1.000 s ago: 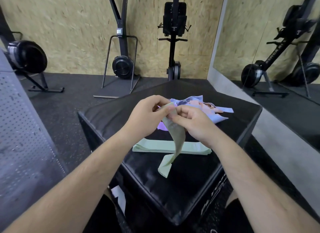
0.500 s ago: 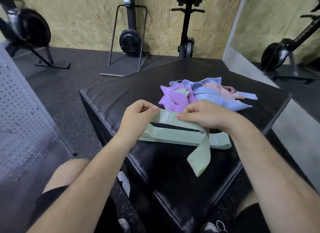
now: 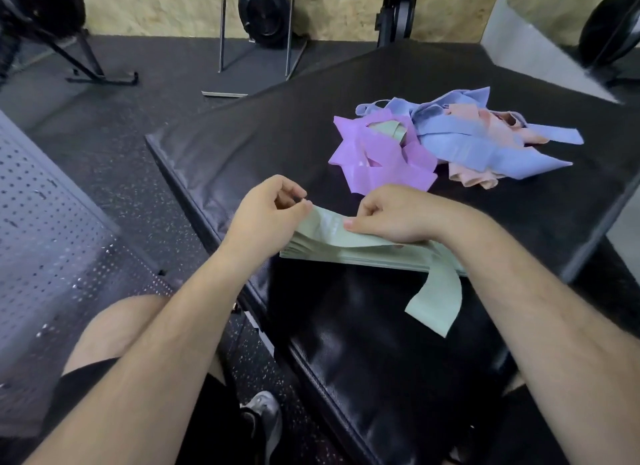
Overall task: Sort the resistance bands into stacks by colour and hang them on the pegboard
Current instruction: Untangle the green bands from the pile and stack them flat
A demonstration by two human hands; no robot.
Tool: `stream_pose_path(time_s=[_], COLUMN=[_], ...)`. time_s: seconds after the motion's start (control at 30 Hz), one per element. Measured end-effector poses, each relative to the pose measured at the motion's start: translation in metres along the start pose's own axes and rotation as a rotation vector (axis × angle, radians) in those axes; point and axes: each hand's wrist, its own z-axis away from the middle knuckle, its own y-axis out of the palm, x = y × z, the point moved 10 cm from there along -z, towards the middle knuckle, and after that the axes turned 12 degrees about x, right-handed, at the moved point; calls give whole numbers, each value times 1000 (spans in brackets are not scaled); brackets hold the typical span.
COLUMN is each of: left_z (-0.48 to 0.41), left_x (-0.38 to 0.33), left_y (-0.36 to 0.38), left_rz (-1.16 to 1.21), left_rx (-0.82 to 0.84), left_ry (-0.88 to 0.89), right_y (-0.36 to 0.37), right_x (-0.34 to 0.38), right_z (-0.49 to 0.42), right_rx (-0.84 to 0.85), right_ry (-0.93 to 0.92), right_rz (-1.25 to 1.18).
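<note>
A flat stack of pale green bands [image 3: 363,256] lies on the black padded box [image 3: 263,142]. On top of it is a green band [image 3: 332,227] whose loose end [image 3: 436,302] hangs over the stack toward me. My left hand [image 3: 268,215] pinches its left end and my right hand [image 3: 394,213] grips it a little further right, both low over the stack. Behind lies a tangled heap of purple bands [image 3: 374,156], blue bands [image 3: 485,146] and pink bands [image 3: 478,179], with one more green band [image 3: 388,128] among the purple ones.
The grey pegboard [image 3: 45,222] leans at the left, close to my left knee. Rowing machines [image 3: 266,11] stand on the rubber floor along the wooden wall behind the box. A mirror edge shows at the right.
Both hands have come down with the green band, from chest height to the top of the green stack. The head has tipped down, bringing the heap more into view.
</note>
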Motion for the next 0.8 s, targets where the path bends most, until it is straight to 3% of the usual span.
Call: stream_pose_path(time_s=[0.27, 0.6, 0.73, 0.8], left_z=[5, 13, 26, 29], left_x=[1, 4, -28, -39], left_y=[12, 14, 31, 51], left_rz=[-266, -410, -790, -925], left_rx=[-7, -59, -158, -110], left_ry=[59, 116, 318, 404], right_y=[7, 10, 12, 12], right_x=[3, 6, 9, 10], right_z=[-9, -10, -10, -10], right_rx=[-11, -64, -78, -88], right_ry=[6, 29, 41, 47], right_rz=[24, 107, 161, 197])
